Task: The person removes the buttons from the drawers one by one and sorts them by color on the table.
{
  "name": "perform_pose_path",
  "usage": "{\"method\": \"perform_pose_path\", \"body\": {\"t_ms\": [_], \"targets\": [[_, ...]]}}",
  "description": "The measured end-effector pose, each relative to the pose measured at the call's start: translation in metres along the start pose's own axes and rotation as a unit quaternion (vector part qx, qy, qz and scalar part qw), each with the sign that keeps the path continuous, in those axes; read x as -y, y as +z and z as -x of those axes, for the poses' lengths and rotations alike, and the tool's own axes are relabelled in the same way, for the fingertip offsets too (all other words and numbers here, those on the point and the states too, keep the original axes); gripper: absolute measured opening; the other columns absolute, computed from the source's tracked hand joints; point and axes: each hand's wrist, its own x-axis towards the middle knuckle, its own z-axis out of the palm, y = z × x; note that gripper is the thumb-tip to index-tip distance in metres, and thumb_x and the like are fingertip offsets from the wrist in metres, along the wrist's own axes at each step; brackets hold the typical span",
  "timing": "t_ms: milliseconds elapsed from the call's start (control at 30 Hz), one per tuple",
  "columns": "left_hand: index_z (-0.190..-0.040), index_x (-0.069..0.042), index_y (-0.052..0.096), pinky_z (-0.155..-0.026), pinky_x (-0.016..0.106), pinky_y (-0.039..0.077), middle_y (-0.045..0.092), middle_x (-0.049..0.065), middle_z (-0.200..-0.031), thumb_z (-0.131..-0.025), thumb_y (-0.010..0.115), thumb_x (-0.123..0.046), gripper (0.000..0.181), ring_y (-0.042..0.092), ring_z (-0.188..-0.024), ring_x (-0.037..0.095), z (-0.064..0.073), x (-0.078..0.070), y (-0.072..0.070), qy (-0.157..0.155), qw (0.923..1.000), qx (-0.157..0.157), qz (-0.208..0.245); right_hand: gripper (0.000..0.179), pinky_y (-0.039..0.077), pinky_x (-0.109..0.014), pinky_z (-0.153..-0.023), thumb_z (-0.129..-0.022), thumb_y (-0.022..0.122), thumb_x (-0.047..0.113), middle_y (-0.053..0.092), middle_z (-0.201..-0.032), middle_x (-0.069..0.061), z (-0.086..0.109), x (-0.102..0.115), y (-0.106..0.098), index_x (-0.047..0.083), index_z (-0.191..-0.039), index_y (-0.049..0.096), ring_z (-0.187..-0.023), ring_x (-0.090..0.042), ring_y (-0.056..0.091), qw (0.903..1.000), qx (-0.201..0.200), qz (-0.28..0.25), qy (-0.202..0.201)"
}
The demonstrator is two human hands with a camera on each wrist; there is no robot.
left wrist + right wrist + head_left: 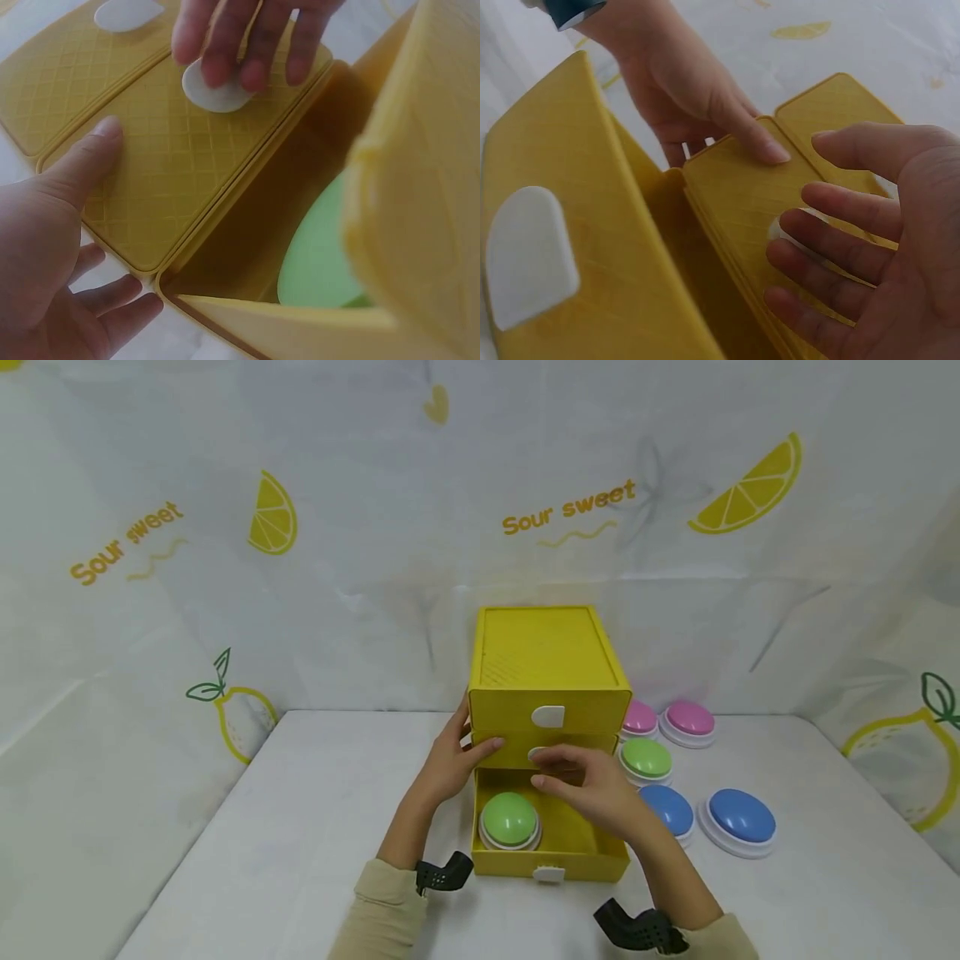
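Observation:
A yellow drawer unit [551,647] with three stacked drawers stands against the back wall. Its bottom drawer [585,867] is pulled out, with a green dome button [510,818] on a white base in its left part. The top and middle drawers are closed. My left hand [448,764] rests at the unit's left side, thumb pressed on the middle drawer front [161,165], fingers along the side. My right hand [596,785] is at the middle drawer's white tab handle [214,90], with fingers extended over it and the thumb apart. Whether the fingertips touch the handle is unclear.
Right of the unit stand more dome buttons: two pink, including one farther right [691,718], a green one [647,758], and two blue, one behind my right forearm and another [742,816] beside it. A white lemon-print sheet [375,568] hangs behind the white tabletop [300,843].

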Motion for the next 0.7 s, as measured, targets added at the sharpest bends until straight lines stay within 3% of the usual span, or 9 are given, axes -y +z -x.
{"method": "perform_pose_path", "body": {"t_ms": [367, 700], "targets": [[-0.159, -0.049, 0.009, -0.115, 0.059, 0.041, 0.025, 0.000, -0.168, -0.093, 0.070, -0.048, 0.090, 0.037, -0.150, 0.035, -0.001, 0.001, -0.001, 0.005, 1.0000, 0.001, 0.003, 0.037, 0.057, -0.047, -0.097, -0.095, 0.070, 0.031, 0.073, -0.119, -0.008, -0.007, -0.010, 0.024, 0.007, -0.122, 0.071, -0.110, -0.023, 0.067, 0.9980, 0.048, 0.036, 0.020], [-0.159, -0.050, 0.009, -0.114, 0.060, 0.042, 0.025, 0.000, -0.168, -0.093, 0.070, -0.049, 0.090, 0.036, -0.150, 0.037, -0.001, 0.002, 0.001, 0.005, 1.0000, 0.001, -0.002, 0.040, 0.056, -0.051, -0.099, -0.096, 0.068, 0.034, 0.071, -0.125, -0.009, -0.006, -0.017, 0.033, 0.008, -0.126, 0.069, -0.118, -0.033, 0.066, 0.9947, 0.087, 0.044, 0.031]]}}
